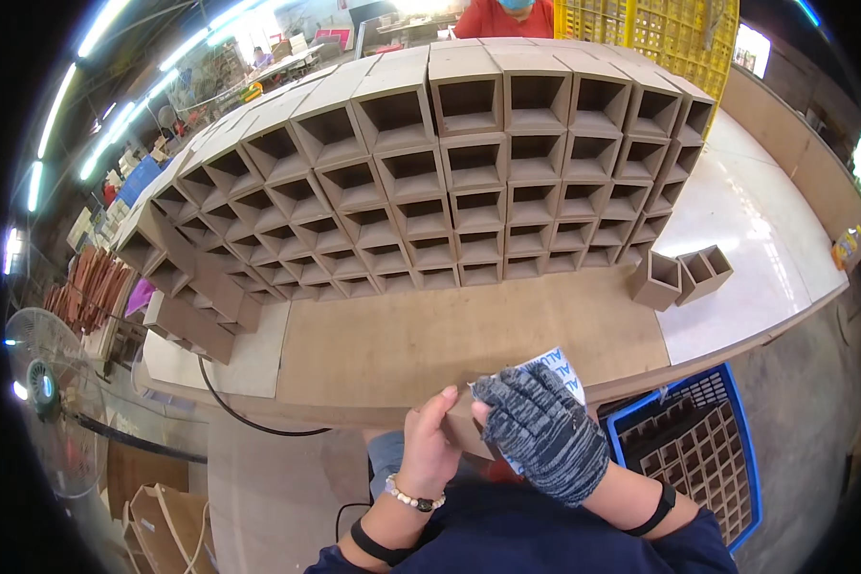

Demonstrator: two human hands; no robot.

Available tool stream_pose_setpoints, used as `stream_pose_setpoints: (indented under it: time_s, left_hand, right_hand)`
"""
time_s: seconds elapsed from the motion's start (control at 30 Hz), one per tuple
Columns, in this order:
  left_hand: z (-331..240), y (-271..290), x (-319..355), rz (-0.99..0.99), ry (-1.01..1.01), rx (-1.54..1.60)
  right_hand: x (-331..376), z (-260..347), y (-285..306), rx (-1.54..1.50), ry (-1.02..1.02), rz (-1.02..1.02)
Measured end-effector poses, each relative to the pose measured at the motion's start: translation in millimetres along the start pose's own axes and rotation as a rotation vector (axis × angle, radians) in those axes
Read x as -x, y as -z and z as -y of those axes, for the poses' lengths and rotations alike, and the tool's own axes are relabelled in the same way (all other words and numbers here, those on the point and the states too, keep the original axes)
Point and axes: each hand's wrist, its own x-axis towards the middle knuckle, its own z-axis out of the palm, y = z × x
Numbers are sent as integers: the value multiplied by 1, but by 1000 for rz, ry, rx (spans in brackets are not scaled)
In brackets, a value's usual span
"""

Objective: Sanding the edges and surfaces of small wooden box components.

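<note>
White printed sheet (557,367) at bench edge.

Both forearms are raised from the lower edge and brought together in front of the body, just below the centre of the view. The left hand (432,442) is bare, its fingers curled with the thumb uppermost, and a bead bracelet and a dark band are worn at the wrist. The right hand (543,432) is covered by a grey knitted glove, its fingers bent toward the left hand, and a dark band is worn on the forearm.
</note>
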Motion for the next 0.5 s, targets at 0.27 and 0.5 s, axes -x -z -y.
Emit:
stream_pose_setpoints:
  time_s: [0.27,0.5]
  left_hand:
    - [-4,-11,5,-26,-53,-58]
    - [-7,-24,13,-88,-61,-45]
  right_hand:
    - [-9,-14,-3,112,-157,0]
    - [-15,-23,-11,57,-251,153]
